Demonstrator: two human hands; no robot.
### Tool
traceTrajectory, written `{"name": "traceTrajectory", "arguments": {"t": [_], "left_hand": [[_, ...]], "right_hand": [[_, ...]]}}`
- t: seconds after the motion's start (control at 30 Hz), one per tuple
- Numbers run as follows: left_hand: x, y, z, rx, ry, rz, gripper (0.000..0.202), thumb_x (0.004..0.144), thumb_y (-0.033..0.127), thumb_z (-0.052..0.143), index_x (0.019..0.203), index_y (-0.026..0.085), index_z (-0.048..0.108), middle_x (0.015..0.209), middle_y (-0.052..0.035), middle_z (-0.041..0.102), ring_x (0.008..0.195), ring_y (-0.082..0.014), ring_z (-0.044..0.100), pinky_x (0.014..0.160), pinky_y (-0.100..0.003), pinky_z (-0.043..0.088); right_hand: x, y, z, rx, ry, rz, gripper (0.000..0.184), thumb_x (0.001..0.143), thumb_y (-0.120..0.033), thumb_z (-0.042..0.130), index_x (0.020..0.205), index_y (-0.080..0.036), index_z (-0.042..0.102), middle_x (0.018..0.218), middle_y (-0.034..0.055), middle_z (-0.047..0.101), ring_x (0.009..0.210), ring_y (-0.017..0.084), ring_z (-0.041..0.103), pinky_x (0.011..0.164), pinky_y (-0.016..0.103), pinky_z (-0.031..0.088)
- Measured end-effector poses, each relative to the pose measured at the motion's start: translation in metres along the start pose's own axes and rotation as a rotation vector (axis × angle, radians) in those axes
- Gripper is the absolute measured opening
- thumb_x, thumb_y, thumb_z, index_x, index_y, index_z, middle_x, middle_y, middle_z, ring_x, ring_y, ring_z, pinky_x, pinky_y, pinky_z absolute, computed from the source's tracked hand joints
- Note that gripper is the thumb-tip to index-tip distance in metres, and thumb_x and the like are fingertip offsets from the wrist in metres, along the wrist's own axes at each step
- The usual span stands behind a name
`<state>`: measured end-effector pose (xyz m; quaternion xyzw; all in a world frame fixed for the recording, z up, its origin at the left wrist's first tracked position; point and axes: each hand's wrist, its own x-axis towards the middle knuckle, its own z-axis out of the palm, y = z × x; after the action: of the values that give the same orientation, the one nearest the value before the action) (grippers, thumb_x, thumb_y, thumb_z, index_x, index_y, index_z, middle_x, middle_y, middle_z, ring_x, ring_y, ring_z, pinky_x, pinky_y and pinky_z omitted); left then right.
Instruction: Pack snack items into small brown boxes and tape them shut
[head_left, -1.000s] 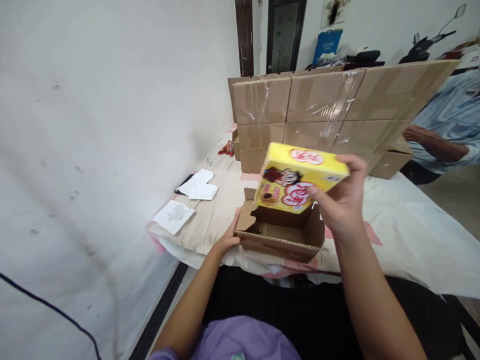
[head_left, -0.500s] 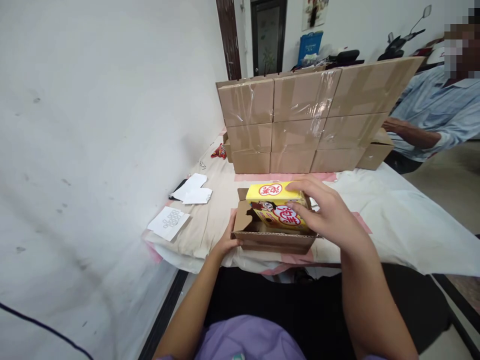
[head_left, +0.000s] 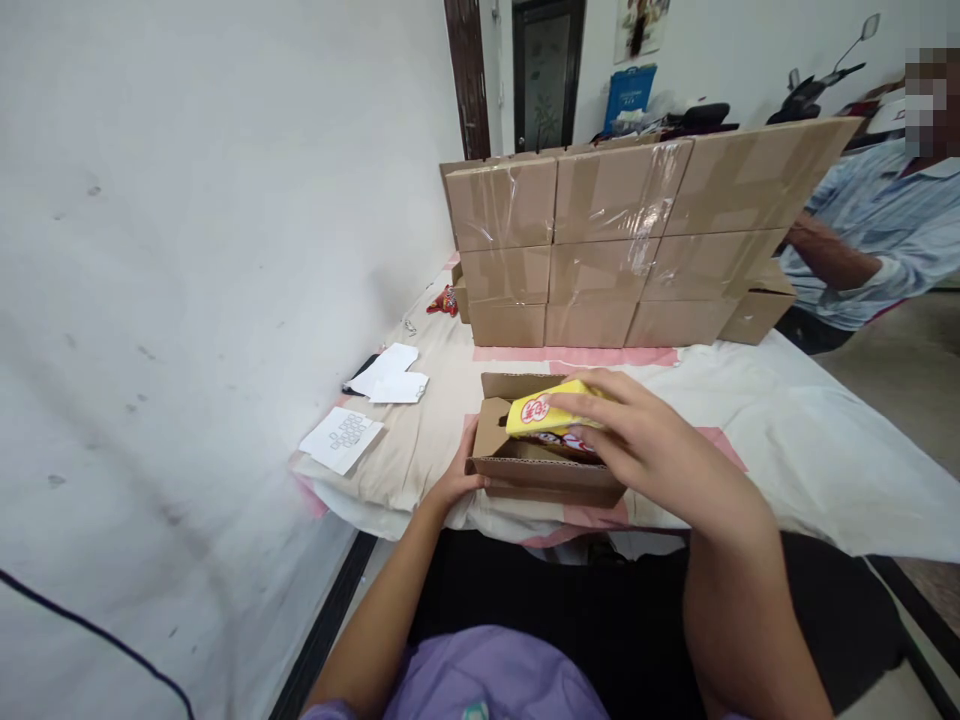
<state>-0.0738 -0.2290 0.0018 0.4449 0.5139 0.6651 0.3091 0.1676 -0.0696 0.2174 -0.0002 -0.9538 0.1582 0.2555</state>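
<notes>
An open cardboard box (head_left: 551,482) sits near the front edge of the cloth-covered table. My left hand (head_left: 456,475) grips its left end, fingers round the corner. Partly down inside the box is a yellow printed carton (head_left: 559,412) with red and white lettering. My right hand (head_left: 626,425) holds that carton from above, its fingers over the top and near side. The carton's lower part is hidden behind the box wall and my fingers.
A wall of taped cardboard boxes (head_left: 592,245) stands across the table behind. Paper sheets (head_left: 343,440) and white card pieces (head_left: 394,375) lie left, near a red packet (head_left: 442,302). A person in a striped shirt (head_left: 885,230) is at the far right.
My right hand has lowered the yellow carton deeper into the cardboard box, and the carton now tilts. My left hand stays on the box's left end. The view has shifted slightly.
</notes>
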Motion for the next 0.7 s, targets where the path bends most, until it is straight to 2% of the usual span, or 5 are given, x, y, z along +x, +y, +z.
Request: {"name": "traceTrajectory", "arguments": {"t": [0.13, 0.23, 0.43, 0.57, 0.7], "left_hand": [[0.001, -0.005, -0.002, 0.001, -0.008, 0.007, 0.120, 0.061, 0.054, 0.089, 0.161, 0.024, 0.030, 0.167, -0.0129, 0.029, 0.154, -0.0389, 0.026, 0.128, -0.048, 0.023], [0.001, -0.006, -0.003, 0.009, -0.007, 0.012, 0.120, 0.060, 0.055, 0.090, 0.161, 0.024, 0.032, 0.167, -0.0127, 0.029, 0.155, -0.0388, 0.023, 0.129, -0.048, 0.020], [-0.001, -0.004, -0.001, 0.009, -0.001, -0.012, 0.119, 0.060, 0.055, 0.089, 0.160, 0.024, 0.033, 0.167, -0.0118, 0.029, 0.155, -0.0378, 0.024, 0.128, -0.046, 0.021], [-0.002, -0.003, 0.001, 0.008, 0.009, -0.022, 0.119, 0.060, 0.051, 0.089, 0.161, 0.024, 0.031, 0.167, -0.0114, 0.029, 0.155, -0.0376, 0.024, 0.129, -0.047, 0.020], [-0.002, -0.003, 0.001, 0.010, 0.012, -0.034, 0.120, 0.060, 0.053, 0.089, 0.161, 0.024, 0.031, 0.166, -0.0125, 0.032, 0.155, -0.0383, 0.025, 0.129, -0.048, 0.020]], "right_hand": [[0.012, -0.005, 0.025, -0.055, -0.179, 0.023, 0.056, 0.101, -0.014, 0.042, 0.149, -0.040, 0.052, 0.135, 0.0054, 0.064, 0.109, 0.026, 0.059, 0.090, 0.045, 0.053], [0.019, -0.004, 0.040, -0.060, -0.243, 0.091, 0.056, 0.102, -0.015, 0.038, 0.152, -0.037, 0.049, 0.142, 0.0053, 0.062, 0.111, 0.027, 0.059, 0.094, 0.048, 0.051], [0.021, 0.000, 0.040, 0.013, -0.337, 0.293, 0.048, 0.104, -0.026, 0.035, 0.142, -0.030, 0.063, 0.155, 0.0043, 0.055, 0.132, 0.032, 0.056, 0.107, 0.050, 0.044], [0.020, 0.000, 0.037, 0.065, -0.367, 0.373, 0.040, 0.103, -0.036, 0.043, 0.110, -0.026, 0.080, 0.125, 0.0072, 0.075, 0.114, 0.030, 0.067, 0.099, 0.040, 0.047], [0.020, -0.001, 0.036, 0.116, -0.401, 0.434, 0.042, 0.102, -0.039, 0.043, 0.091, -0.023, 0.080, 0.097, 0.0071, 0.079, 0.090, 0.026, 0.071, 0.082, 0.034, 0.047]]}}
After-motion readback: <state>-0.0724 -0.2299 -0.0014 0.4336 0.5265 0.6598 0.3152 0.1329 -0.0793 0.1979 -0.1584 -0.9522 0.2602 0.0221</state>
